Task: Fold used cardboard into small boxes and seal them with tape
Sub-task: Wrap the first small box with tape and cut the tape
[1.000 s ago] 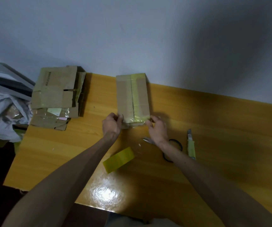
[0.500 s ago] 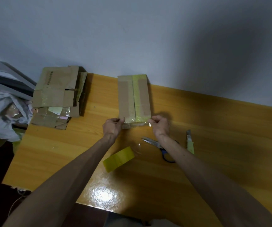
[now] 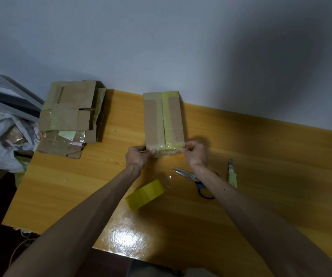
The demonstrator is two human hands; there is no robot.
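A small folded cardboard box [image 3: 153, 120] lies on the wooden table [image 3: 261, 156], with yellowish tape running along its top seam. A clear strip of tape [image 3: 167, 151] stretches across the box's near end. My left hand [image 3: 139, 158] pinches the strip's left end at the box's near left corner. At the near right corner my right hand [image 3: 195, 154] pinches the other end. A yellow tape roll [image 3: 145, 194] lies on its side between my forearms.
A stack of flattened used cardboard [image 3: 69, 116] sits at the table's far left corner. Scissors [image 3: 193, 178] with a blue handle lie under my right wrist, and a yellow-green utility knife [image 3: 232, 173] lies right of them. A white plastic bag [image 3: 1, 140] is off the table's left edge.
My right hand rose from the scissors side to the box's near right corner. Both hands now hold a tape strip taut across the box's near end.
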